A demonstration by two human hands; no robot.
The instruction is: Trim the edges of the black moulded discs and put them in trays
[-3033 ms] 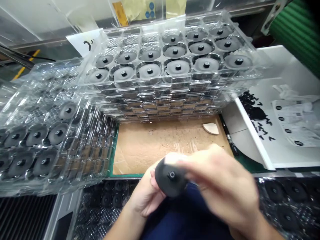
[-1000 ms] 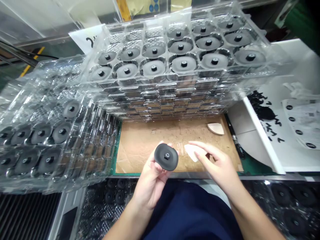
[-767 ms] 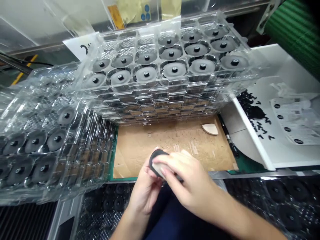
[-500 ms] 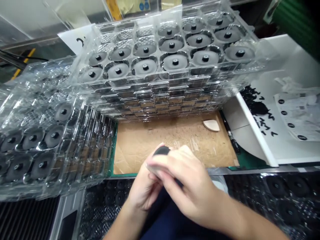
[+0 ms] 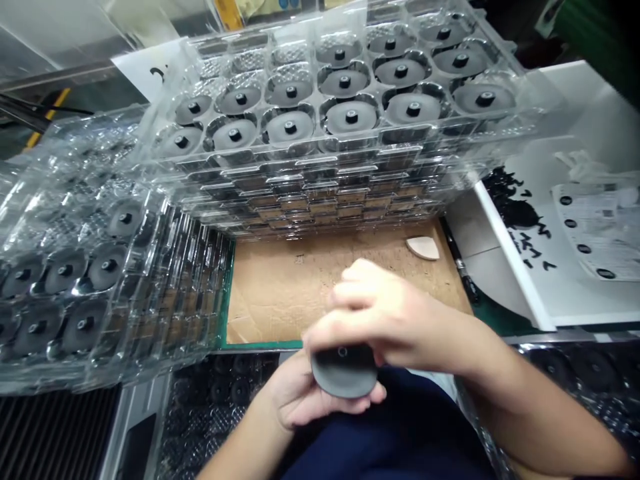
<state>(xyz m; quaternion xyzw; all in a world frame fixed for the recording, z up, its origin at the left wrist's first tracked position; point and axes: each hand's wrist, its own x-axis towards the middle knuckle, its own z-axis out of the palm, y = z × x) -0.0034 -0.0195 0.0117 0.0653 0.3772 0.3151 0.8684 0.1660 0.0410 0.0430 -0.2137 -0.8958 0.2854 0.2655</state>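
Observation:
A dark grey round disc (image 5: 345, 377) with a small ring mark lies in my left hand (image 5: 305, 400), whose fingers support it from below. My right hand (image 5: 385, 313) is over the disc's far edge with its fingers bent; the index finger lies across the top, and the thumb is mostly hidden. Both hands are in front of a brown cardboard sheet (image 5: 270, 287). Similar discs with short black central stubs sit in the clear plastic tray (image 5: 320, 143) beyond.
More stacked trays (image 5: 165, 280) of discs stand at the left. A pale wedge-shaped piece (image 5: 423, 247) and a black marker pen (image 5: 467, 283) lie at the cardboard's right. Farther right, a white bin (image 5: 575, 307) holds small black scraps (image 5: 520, 213) and a sticker sheet (image 5: 600, 233).
The disc has turned from nearly edge-on to face up and come closer to me. My right hand has shifted up and over it, while my left hand has opened out beneath it.

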